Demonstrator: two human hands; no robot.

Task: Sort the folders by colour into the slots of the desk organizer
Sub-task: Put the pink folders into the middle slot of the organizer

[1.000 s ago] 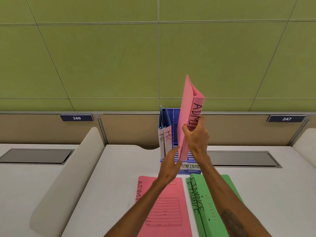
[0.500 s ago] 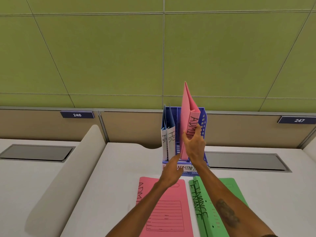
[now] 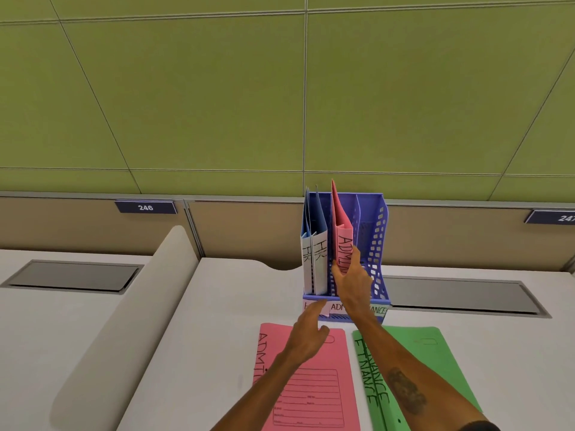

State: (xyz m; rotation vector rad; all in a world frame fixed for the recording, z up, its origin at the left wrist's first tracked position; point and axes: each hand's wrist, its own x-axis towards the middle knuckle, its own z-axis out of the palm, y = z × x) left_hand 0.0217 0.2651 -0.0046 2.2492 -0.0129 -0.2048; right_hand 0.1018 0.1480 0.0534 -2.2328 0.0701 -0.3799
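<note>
Just right of the frame's centre, from the head view, my blue desk organizer (image 3: 378, 244) is standing upright on the white surface (image 3: 217, 306), against the back partition. Its left slot is holding two blue folders (image 3: 314, 259) marked HR, standing upright side by side. My right hand (image 3: 350, 281) is grasping the spine of a pink folder (image 3: 340, 225) marked ADMIN, which is sitting upright in the middle slot, its top corner poking above the organizer's rim. My fingers are wrapping the lower part of the spine, with the forefinger lying up along the lettering. The right slot is showing only its own perforated wall.

My left hand (image 3: 309, 334) is hanging released, fingers loosely spread, just in front of the organizer's base, its fingertips reaching the paper slot labels (image 3: 336, 307); whether they are touching I cannot tell.

Lower in the frame, a second pink folder (image 3: 323, 390) marked ADMIN is lying flat under my left forearm. Just beside it to the right, green folders (image 3: 413, 346) marked FINANCE are lying flat, stacked, under my right forearm.
</note>
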